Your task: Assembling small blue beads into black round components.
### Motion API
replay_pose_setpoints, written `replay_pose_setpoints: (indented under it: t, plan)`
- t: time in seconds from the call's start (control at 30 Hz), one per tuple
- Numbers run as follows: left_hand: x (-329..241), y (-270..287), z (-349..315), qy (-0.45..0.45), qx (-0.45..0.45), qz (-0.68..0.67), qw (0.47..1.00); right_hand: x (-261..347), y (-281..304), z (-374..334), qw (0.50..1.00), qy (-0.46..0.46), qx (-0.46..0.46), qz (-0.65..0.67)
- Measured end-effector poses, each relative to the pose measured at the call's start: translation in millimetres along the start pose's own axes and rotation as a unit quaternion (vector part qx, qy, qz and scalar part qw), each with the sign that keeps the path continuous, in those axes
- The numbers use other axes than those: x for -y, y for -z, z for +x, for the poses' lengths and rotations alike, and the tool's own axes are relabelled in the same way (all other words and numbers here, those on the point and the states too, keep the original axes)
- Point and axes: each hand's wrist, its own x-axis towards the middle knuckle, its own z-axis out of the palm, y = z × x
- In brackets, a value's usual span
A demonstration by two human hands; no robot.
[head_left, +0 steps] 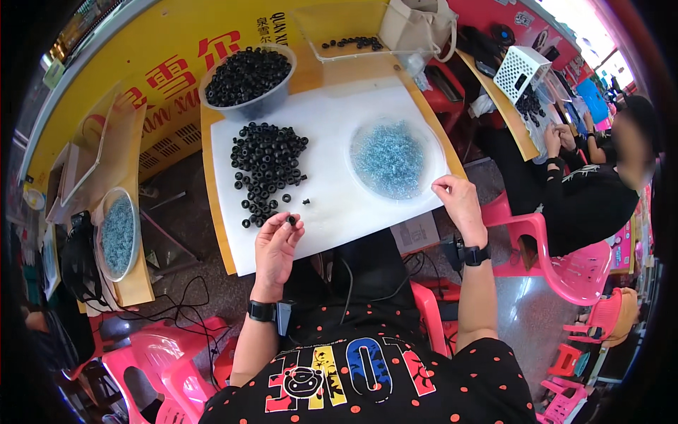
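My left hand (277,247) pinches a small black round piece with a hole (291,220) between thumb and fingertips, over the near edge of the white sheet (328,191). Just beyond it lies a loose pile of similar black pieces (268,159), with one tiny piece (306,202) lying apart. My right hand (459,203) is at the near right rim of a round clear dish (434,152) of fine light-blue bits (388,159). Its thumb and index finger are pressed together; anything between them is too small to make out.
A grey bowl (258,109) heaped with black pieces stands at the table's far left. Behind are a clear tray (339,55) and a cream bag (417,28). Another dish (119,240) of blue bits sits on the left table. To the right, a person sits near a pink chair (544,258).
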Motion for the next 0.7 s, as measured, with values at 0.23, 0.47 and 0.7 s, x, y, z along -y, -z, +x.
replay_pose_setpoints:
  t: [0.23,0.47,0.7]
  plan:
    - [-0.1,-1.1,-2.0,0.003,-0.013,0.033,0.999,26.0,-28.3,12.1,0.982,0.170,0.013,0.080]
    - [0.5,1.3,-1.8,0.001,0.004,0.048,0.999,53.0,-80.4,31.9,0.958,0.284,-0.020,0.036]
    - [-1.4,-1.3,-2.3,0.016,-0.006,0.041,0.999,50.2,-91.7,45.1,0.943,0.326,0.009,-0.073]
